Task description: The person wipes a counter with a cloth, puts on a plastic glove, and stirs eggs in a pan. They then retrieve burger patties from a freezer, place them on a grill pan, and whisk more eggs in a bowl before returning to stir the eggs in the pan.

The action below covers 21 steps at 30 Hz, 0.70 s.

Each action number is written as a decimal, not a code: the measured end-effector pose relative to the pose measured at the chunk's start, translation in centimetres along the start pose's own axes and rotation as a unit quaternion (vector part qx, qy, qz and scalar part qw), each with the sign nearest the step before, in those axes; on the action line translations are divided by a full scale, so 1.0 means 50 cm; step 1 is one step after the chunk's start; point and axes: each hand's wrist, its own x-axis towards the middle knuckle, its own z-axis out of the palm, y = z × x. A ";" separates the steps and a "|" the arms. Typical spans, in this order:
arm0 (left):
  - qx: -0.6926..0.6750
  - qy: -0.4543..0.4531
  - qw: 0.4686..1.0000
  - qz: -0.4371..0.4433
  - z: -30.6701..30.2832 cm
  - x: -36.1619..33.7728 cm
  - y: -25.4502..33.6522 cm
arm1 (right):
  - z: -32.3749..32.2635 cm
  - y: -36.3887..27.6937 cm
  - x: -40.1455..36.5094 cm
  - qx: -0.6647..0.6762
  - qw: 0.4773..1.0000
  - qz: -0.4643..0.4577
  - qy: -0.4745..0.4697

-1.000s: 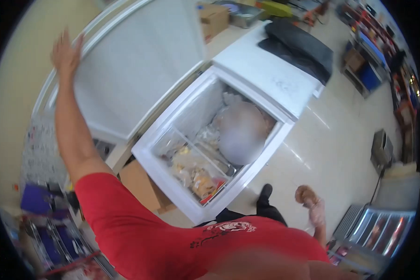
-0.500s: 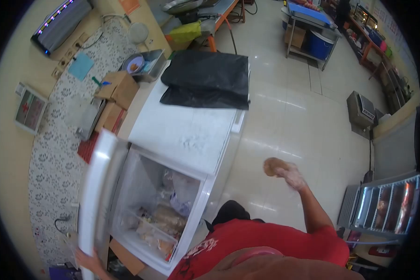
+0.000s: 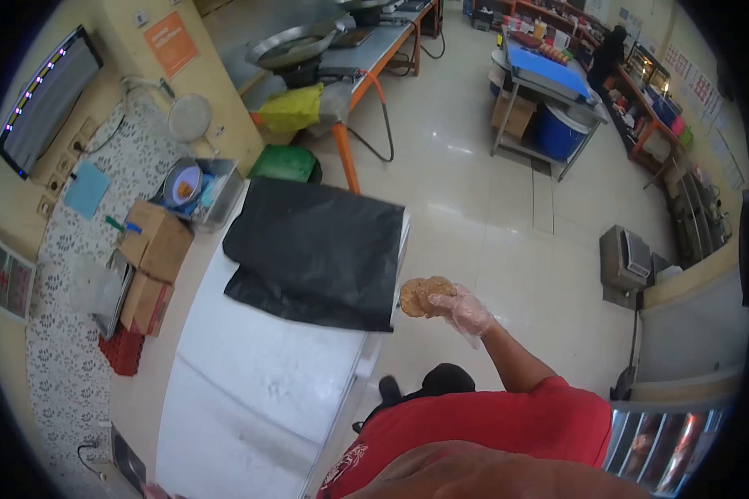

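Observation:
My right hand, in a clear plastic glove, is closed on two round brown patties. They overlap and are held above the floor, just right of the chest freezer. The freezer's white lid is down. A sliver of my left hand shows at the bottom edge, beside the lid's near left corner; its fingers are mostly out of view. Black sheeting lies folded over the far end of the freezer top.
Cardboard boxes and a metal tub stand along the left wall. Ahead is an orange-legged table with a large wok. A steel cart and a blue bucket are farther off. A person in dark clothes stands at the back.
The raised freezer lid has come down and now covers the opening with the bagged food. My right hand has moved left with the patties, and the view has shifted forward.

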 end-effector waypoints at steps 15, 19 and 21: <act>-0.521 -0.245 0.789 0.212 0.956 0.030 1.720 | -0.695 -0.632 0.338 0.246 0.965 -0.058 -0.064; -0.502 -0.266 0.806 0.168 1.137 0.061 1.916 | -0.925 -0.785 0.490 0.213 0.972 -0.104 0.003; -0.473 -0.286 0.827 0.104 1.281 0.068 1.999 | -1.059 -0.828 0.606 0.210 0.967 -0.145 0.000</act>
